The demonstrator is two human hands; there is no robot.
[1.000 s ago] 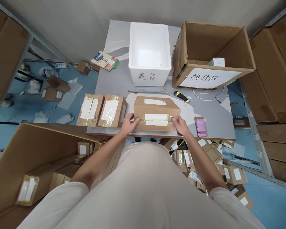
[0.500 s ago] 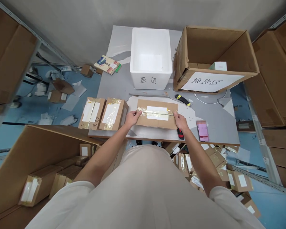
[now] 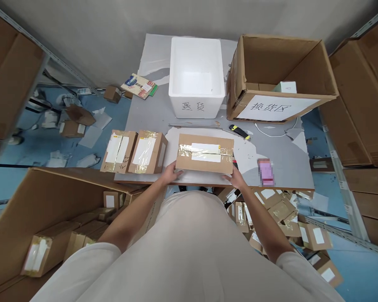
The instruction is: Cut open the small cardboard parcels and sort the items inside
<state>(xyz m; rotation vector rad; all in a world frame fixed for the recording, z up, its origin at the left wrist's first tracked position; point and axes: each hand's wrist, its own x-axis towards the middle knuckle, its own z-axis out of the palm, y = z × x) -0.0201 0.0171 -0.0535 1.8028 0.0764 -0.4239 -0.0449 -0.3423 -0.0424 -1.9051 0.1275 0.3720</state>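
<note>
A taped cardboard box with a white label lies lengthwise in front of me, its slit tape line running across the top. My left hand is at its near left corner, thumb along the near side and the other fingers partly hidden at the end. At the near right corner, my right hand grips in the same way. Whether the box is raised off the table cannot be made out. Behind it lies a yellow-and-black utility knife. A red-and-black tool is mostly hidden beside my right hand.
Two labelled boxes stand at the table's left. Behind are a white foam bin and a large open carton with boxes inside. A phone lies right. Another big carton with parcels is below left.
Both hands have slid from the ends of the box's top down to its near lower corners. The box sits slightly differently, and the whole view has shifted a little.
</note>
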